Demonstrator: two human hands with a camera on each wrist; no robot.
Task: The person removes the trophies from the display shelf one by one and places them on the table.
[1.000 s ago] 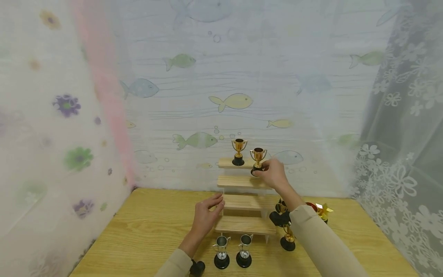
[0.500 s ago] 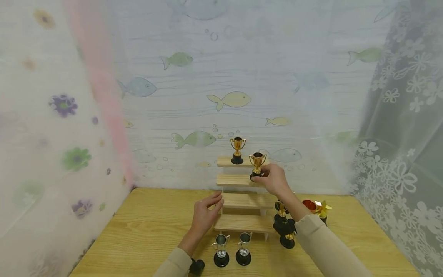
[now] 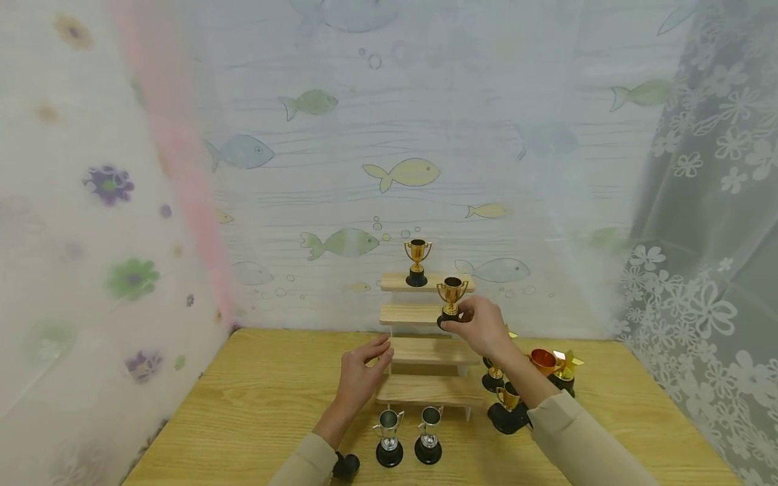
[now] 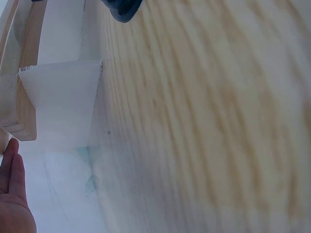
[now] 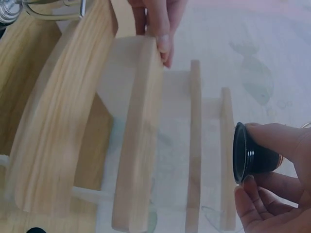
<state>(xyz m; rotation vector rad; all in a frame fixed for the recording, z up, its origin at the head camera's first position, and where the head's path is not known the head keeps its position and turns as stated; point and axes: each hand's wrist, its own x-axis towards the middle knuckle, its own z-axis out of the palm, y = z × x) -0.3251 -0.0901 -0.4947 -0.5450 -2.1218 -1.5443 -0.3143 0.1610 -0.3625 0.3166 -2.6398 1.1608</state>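
A small gold trophy cup with a black base is pinched at that base by my right hand. It is upright at the right end of the second-highest step; in the right wrist view its black base is seen from below. My left hand touches the left end of a lower step of the wooden tiered stand, its fingers nearly straight. Another gold trophy cup stands on the top step, left of its middle.
Two silver trophy cups stand before the stand. To its right are more gold cups, a red-bowled cup and a gold star-shaped trophy, partly behind the right forearm. A fish-patterned curtain hangs behind the table.
My right hand has lowered the gold trophy cup from near the top step to the second-highest step. The left hand has stayed at the stand's left side.
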